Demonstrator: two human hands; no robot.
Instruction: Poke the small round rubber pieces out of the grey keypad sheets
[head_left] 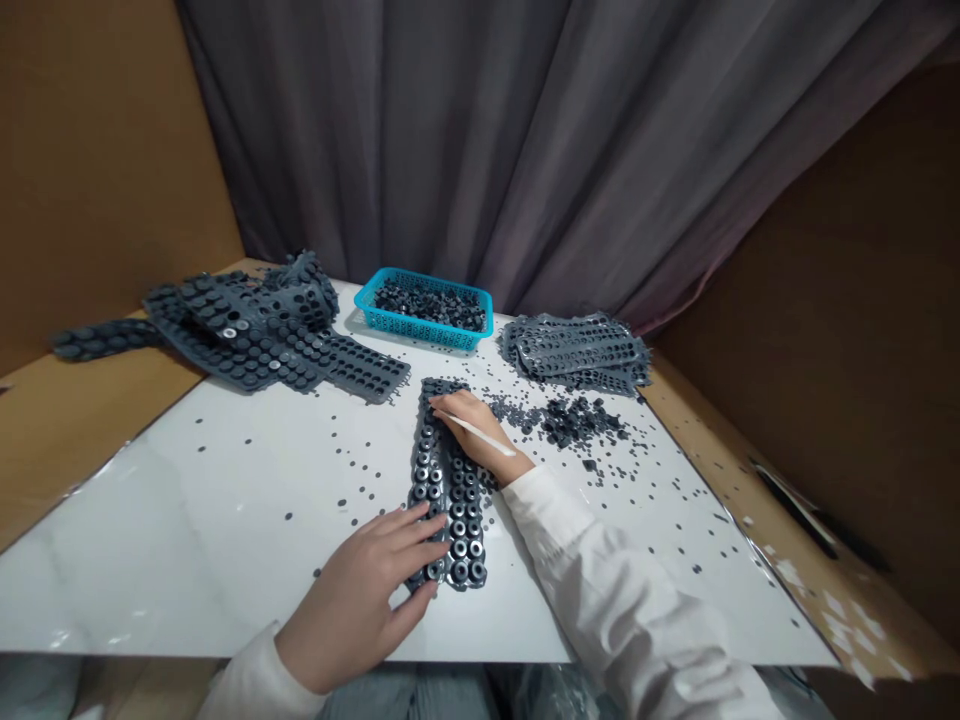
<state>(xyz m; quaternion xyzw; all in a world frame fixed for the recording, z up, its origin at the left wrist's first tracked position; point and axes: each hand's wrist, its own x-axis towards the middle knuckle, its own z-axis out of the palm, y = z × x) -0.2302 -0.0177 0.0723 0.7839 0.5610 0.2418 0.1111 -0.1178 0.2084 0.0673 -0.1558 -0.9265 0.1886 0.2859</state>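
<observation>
A dark grey moulded rubber strip (460,515) with rows of ring-shaped parts lies lengthwise in front of me. My left hand (367,575) rests on its near left side, fingers spread over the rings. At the strip's far end, my right hand (476,428) is closed around a thin white stick-like tool (480,436), whose back end points towards my wrist. The tool's tip is hidden by the fingers. Right of that hand lies a heap of small black rubber pieces (577,422), with tiny dark discs scattered around it.
A blue plastic basket (424,330) full of small dark parts stands at the back. Moulded rubber sheets are heaped (255,330) at the left; punched strips are stacked (577,350) at the right. Brown side panels and a grey curtain (450,140) enclose the white table (187,560).
</observation>
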